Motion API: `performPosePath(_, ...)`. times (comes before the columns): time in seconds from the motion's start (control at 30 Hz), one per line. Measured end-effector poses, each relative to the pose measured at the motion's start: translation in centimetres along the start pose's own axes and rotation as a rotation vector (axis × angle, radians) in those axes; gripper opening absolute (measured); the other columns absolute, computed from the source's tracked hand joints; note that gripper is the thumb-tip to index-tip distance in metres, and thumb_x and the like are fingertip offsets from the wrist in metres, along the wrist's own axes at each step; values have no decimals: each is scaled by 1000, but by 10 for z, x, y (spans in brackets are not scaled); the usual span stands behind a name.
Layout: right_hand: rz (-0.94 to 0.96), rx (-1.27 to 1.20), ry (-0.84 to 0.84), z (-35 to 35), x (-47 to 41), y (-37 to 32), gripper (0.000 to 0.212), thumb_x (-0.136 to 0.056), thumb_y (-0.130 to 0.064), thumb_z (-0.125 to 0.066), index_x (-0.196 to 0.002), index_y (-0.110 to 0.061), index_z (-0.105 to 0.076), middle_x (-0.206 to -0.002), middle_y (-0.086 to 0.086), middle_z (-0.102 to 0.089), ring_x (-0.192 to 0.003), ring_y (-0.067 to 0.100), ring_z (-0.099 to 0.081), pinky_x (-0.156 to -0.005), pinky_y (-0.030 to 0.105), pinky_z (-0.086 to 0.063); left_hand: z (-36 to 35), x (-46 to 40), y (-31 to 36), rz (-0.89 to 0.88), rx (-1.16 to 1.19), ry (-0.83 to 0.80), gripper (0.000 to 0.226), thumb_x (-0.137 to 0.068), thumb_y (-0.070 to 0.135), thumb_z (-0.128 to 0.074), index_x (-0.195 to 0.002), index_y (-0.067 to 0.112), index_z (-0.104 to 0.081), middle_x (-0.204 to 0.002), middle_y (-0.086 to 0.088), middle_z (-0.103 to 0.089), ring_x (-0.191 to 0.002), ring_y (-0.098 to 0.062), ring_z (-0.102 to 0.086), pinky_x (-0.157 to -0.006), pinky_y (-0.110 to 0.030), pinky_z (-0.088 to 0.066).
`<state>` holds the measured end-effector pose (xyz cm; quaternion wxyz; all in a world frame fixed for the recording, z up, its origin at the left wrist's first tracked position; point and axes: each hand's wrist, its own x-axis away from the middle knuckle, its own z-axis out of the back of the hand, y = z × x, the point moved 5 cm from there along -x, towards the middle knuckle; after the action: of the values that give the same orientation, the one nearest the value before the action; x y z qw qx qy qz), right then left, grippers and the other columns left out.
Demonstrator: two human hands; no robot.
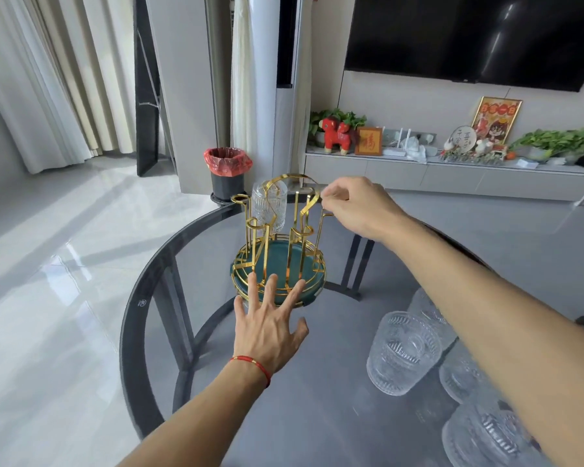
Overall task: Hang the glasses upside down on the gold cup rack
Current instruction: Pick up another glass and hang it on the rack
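The gold cup rack (280, 237) stands on a round green tray (314, 284) near the far side of the glass table. One clear ribbed glass (269, 205) hangs upside down on a back-left peg. My left hand (270, 326) is spread flat, fingertips touching the tray's near rim. My right hand (354, 207) pinches the tip of a peg at the rack's upper right. Several more ribbed glasses (403, 352) stand upright at the right, partly hidden under my right forearm.
The round dark glass table (132, 315) ends close to the left of the rack. Beyond it are a black bin with a red bag (227, 171), a white pillar, and a low TV cabinet (452, 173) with ornaments and plants.
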<state>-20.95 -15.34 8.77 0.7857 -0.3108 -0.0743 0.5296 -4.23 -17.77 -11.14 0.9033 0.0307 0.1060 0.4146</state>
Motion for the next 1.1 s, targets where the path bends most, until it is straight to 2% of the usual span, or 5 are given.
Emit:
performPosePath(0.27, -31, 59, -5, 19, 140, 67, 20, -94, -24, -60, -102, -25, -78, -95, -12, -78, -90, 6, -70, -86, 28, -56, 67, 38, 78, -130, 401, 260, 69, -72, 50, -49, -136, 24, -55, -129, -7, -57, -126, -33, -46, -103, -49, -40)
performPosePath(0.47, -47, -195, 344, 47, 181, 97, 19, -92, -16, -63, -92, -26, -79, -86, -17, -79, -86, 0, -73, -80, 15, -55, 53, 49, 124, -250, 887, -207, 94, -80, 44, -78, -157, 25, -27, -149, 3, -44, -134, -13, -45, -111, -35, -43)
performPosePath(0.8, -139, -323, 342, 36, 195, 104, 20, -93, -12, -64, -95, -27, -78, -92, -14, -79, -89, 1, -72, -81, 20, -57, 69, 38, 106, -117, 906, 57, 79, -60, 45, -94, -128, 28, -57, -116, 15, -69, -105, 0, -65, -86, -8, -50)
performPosePath(0.93, -107, -442, 201, 4, 201, 71, 26, -97, -18, -63, -120, -27, -72, -124, -14, -71, -116, -8, -64, -93, 10, -49, 96, 36, 64, -71, 1060, 130, 74, -55, 46, -92, -117, 31, -55, -107, 18, -69, -101, -1, -68, -82, -15, -54)
performPosePath(1.1, -453, -925, -85, -51, 197, 50, 52, -106, -52, -45, -153, -29, -44, -160, -6, -46, -127, 25, -63, -116, 48, -45, 96, 36, 32, 10, 1334, 100, 65, -56, 42, -93, -108, 23, -58, -107, 0, -69, -103, -21, -66, -92, -46, -52)
